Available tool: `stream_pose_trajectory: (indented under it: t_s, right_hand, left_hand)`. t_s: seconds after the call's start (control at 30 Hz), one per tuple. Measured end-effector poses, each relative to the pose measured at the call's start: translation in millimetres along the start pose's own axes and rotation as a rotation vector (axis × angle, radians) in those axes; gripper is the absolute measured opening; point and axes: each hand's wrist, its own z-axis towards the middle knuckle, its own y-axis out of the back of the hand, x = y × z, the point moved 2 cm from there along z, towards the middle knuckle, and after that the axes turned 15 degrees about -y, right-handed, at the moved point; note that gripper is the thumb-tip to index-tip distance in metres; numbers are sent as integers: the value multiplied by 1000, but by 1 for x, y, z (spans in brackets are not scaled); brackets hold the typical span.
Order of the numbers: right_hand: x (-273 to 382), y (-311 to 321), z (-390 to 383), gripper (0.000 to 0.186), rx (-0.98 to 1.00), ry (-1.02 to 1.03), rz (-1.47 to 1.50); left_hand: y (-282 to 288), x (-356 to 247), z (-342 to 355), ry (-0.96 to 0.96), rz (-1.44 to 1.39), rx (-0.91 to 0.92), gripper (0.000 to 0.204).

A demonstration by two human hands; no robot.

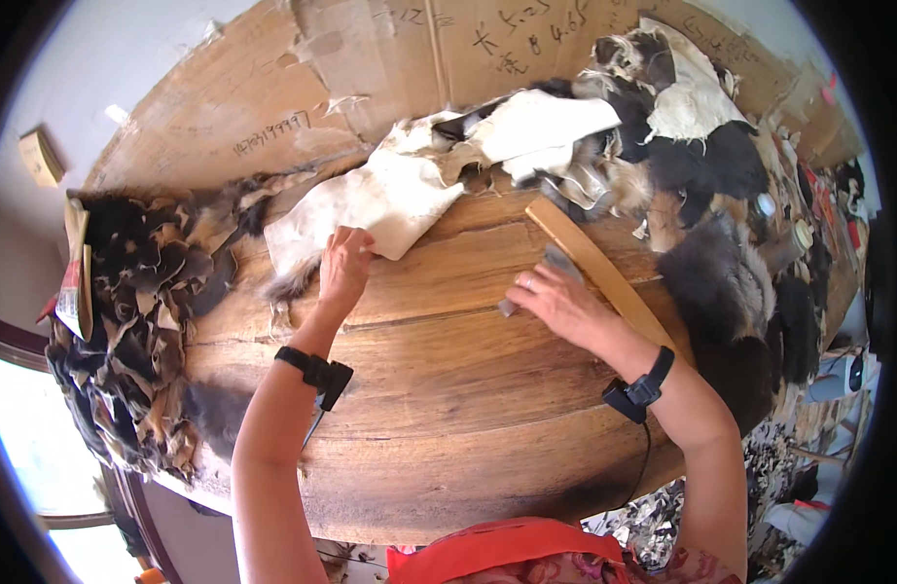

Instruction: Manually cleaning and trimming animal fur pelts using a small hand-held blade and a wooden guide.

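Left fingers (357, 237) curled, tips at the near edge of a pale hide (395, 200); pinching or only pressing, cannot tell. Right fingers (528, 288) closed round a flat grey piece (562, 261), its ends showing on both sides. Wooden bar (604, 270) slants just right. Hide lies toward the far side of the wooden counter (439, 409). Dark fur scraps (142, 292) heaped left, dark pelts (716, 282) right.

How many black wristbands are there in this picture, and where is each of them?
2. One wristband is on the wrist behind the left hand; the other wristband is on the wrist behind the right hand. Both show plainly.
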Motion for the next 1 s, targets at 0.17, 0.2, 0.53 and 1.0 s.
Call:
stream_pose_trajectory:
  t_s: [0.17,0.2,0.53,1.0]
  right_hand:
    - [-21,9,10,21,182,-311,257]
    - [-9,13,16,20,84,-370,265]
    - [0,-56,164,30,-30,-770,813]
    - [133,161,-5,25,-141,-468,142]
  left_hand:
    - [5,-8,-19,38,-388,138,10]
    - [8,-6,-29,3,-349,111,13]
    - [70,40,-44,228,188,147,11]
    - [236,-129,-124,-139,-181,221,7]
